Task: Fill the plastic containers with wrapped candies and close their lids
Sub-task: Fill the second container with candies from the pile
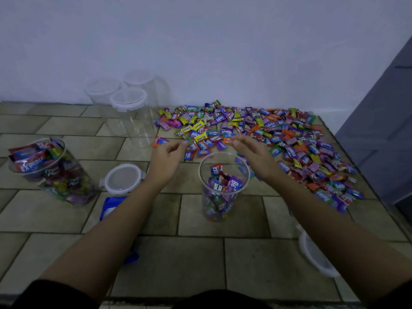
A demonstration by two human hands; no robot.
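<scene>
Candies point(267, 139) lie heaped on the tiled floor just beyond the open, part-filled container point(223, 186). Both hands reach over it, left hand point(166, 160) and right hand point(254, 155), each grip loose and holding nothing. Best to scoop from the near edge. A full container point(51, 172) stands well left, a loose lid point(122, 178) between, lidded empties point(129, 101) behind.

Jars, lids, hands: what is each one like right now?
Middle jar: open, partly filled.
Left jar: full, no lid.
Back jars: empty, lids on.
Loose lid: lying flat.
Left hand: open, empty.
Right hand: open, empty.
Candy pile: spread out.
</scene>
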